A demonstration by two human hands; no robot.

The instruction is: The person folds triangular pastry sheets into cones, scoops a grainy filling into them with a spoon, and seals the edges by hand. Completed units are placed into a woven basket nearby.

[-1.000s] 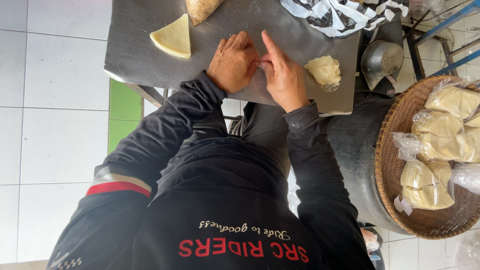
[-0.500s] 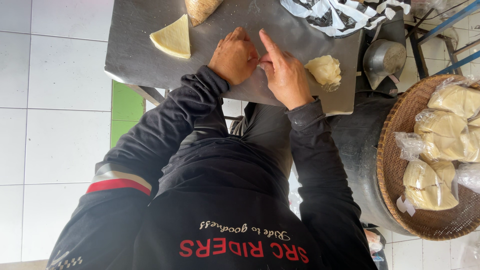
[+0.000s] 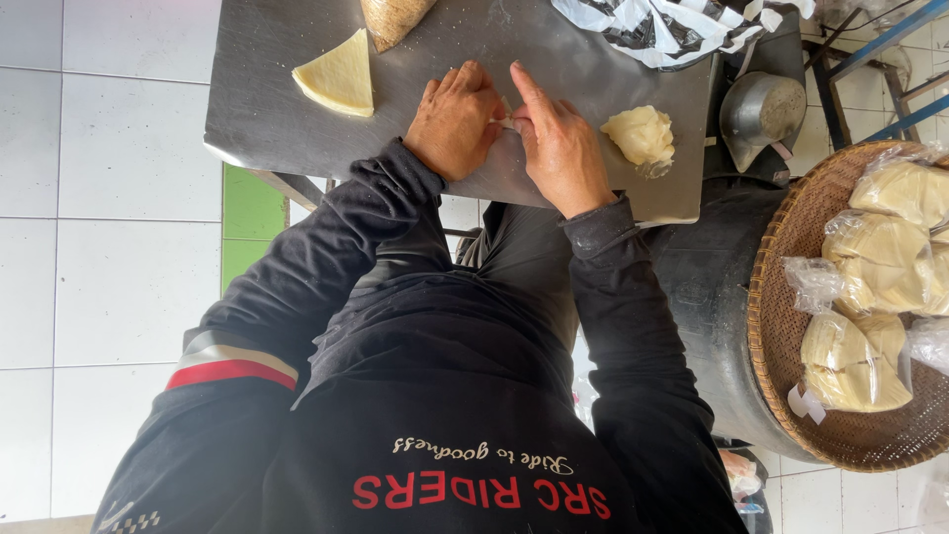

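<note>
my L hand [image 3: 453, 121] + R hand [image 3: 560, 148] | both grips pinching small pale dough piece [image 3: 505, 116] between them, upper centre | steel counter [image 3: 257, 89]

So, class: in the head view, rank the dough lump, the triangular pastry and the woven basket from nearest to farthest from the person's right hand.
1. Dough lump, just beside the right hand.
2. Triangular pastry, across the metal table, beyond the left hand.
3. Woven basket, off the table at the frame's right.
</note>
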